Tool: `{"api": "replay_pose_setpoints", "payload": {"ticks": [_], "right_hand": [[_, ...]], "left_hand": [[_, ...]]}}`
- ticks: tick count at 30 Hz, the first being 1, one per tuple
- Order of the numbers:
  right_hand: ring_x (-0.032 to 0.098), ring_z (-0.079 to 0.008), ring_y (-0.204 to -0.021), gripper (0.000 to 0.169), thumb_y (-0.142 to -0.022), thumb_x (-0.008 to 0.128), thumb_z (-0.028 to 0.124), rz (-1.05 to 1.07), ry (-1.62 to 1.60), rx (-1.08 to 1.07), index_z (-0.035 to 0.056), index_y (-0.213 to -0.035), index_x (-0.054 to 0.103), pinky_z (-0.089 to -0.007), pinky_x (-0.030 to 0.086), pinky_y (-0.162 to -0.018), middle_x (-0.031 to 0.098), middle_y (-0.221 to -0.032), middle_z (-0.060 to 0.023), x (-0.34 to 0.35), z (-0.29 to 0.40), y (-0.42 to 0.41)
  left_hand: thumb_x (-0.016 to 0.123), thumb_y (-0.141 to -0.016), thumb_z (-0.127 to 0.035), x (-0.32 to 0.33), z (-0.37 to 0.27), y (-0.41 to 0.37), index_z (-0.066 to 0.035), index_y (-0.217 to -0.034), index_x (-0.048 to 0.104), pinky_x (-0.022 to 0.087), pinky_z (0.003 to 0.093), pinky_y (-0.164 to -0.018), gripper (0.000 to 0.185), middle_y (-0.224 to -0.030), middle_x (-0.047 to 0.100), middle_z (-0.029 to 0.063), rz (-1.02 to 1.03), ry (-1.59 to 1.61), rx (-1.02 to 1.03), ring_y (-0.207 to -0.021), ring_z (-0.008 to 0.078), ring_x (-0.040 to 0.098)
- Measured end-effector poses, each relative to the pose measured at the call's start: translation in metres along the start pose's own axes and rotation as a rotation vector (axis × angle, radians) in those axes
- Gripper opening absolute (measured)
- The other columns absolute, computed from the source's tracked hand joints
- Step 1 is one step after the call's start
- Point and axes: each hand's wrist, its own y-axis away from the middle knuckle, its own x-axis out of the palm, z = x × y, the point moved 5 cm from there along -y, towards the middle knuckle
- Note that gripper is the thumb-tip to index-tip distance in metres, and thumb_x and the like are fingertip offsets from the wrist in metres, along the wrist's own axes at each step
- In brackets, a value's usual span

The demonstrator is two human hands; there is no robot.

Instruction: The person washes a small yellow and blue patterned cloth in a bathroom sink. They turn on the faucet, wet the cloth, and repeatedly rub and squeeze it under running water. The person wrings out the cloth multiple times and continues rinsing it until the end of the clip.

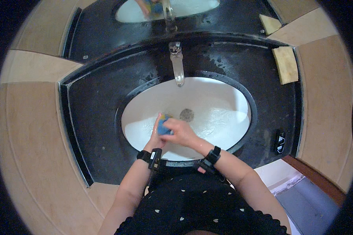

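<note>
Both of my hands are over the left half of a white oval sink basin [217, 97]. My right hand [179, 132] grips a blue and yellow item [163, 125], perhaps a sponge or cloth, from its right side. Against the item's left side lies my left hand [156, 135], wet, its thumb or a finger pointing up; its other fingers are hidden. Water lies in the basin around the round drain [186, 115]. Above the basin's back rim stands a metal faucet [178, 64]. Each wrist wears a black strap with a small device.
A black stone countertop [91, 117] with wet patches surrounds the basin. On its right are a pale yellow block [286, 65] and a small black item with shiny parts [280, 144]. A mirror [100, 26] stands behind, and beige tiled walls [32, 132] flank the counter.
</note>
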Motion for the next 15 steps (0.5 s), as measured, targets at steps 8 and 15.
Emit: {"api": "replay_pose_setpoints", "payload": {"ticks": [8, 15], "right_hand": [[0.061, -0.0306, -0.077, 0.027, -0.084, 0.054, 0.033, -0.178, 0.231, 0.079, 0.0075, -0.083, 0.063, -0.0398, 0.048, -0.064, 0.063, -0.082, -0.0115, -0.005, -0.012, -0.003], [0.060, -0.0343, -0.083, 0.024, -0.088, 0.051, 0.030, -0.240, 0.474, 0.483, 0.0097, -0.098, 0.059, -0.0460, 0.048, -0.068, 0.057, -0.101, -0.0140, -0.059, -0.109, 0.016]], "left_hand": [[0.050, -0.092, -0.035, 0.034, 0.016, 0.016, -0.009, -0.119, 0.048, 0.049, 0.0358, -0.081, 0.037, -0.107, 0.056, 0.0065, -0.045, 0.085, 0.215, -0.096, 0.0176, 0.057], [0.049, -0.093, -0.035, 0.070, 0.008, 0.033, -0.007, -0.126, 0.042, 0.045, 0.0318, -0.085, 0.043, -0.113, 0.053, 0.0054, 0.012, -0.390, 0.236, -0.103, 0.0154, 0.052]]}}
